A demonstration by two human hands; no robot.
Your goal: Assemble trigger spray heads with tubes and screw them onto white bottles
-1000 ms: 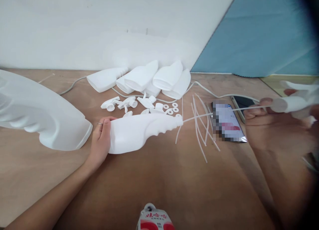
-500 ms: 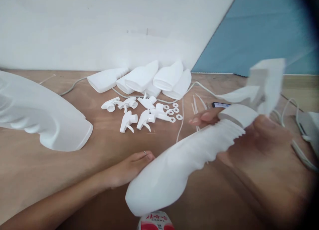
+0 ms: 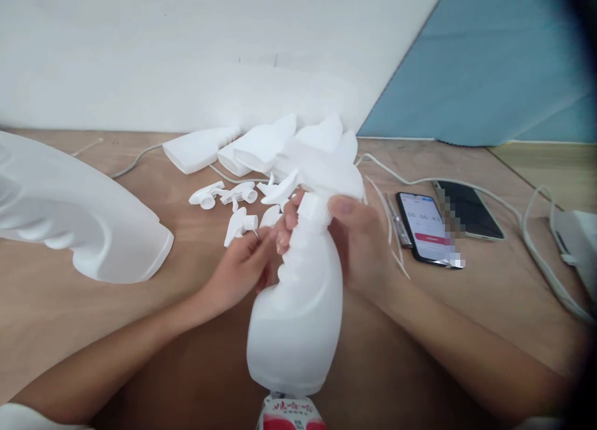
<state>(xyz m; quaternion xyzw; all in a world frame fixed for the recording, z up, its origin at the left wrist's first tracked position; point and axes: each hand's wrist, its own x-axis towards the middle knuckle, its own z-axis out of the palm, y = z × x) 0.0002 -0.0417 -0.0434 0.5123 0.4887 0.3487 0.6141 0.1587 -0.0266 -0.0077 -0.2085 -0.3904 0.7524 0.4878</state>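
A white plastic spray bottle [image 3: 298,312] is held upright in front of me, its base toward the camera. A white trigger spray head [image 3: 317,172] sits on its neck. My left hand [image 3: 242,265] grips the ribbed neck from the left, fingers curled round it. My right hand [image 3: 359,243] is closed around the collar just under the trigger head. Loose trigger heads [image 3: 233,200] and small white rings lie on the brown tabletop [image 3: 140,330] behind my hands. Thin white dip tubes [image 3: 389,222] lie to the right.
A large white bottle [image 3: 79,212] lies at the left. Several empty bottles [image 3: 261,147] are piled at the back by the white wall. Two phones [image 3: 429,228] and white cables [image 3: 536,231] lie at the right. A red-and-white carton [image 3: 291,414] stands at the near edge.
The bottle went from lying on the table with the tube entering its mouth to being raised and turned upright. The trigger head now sits on its neck, both hands gripping there.
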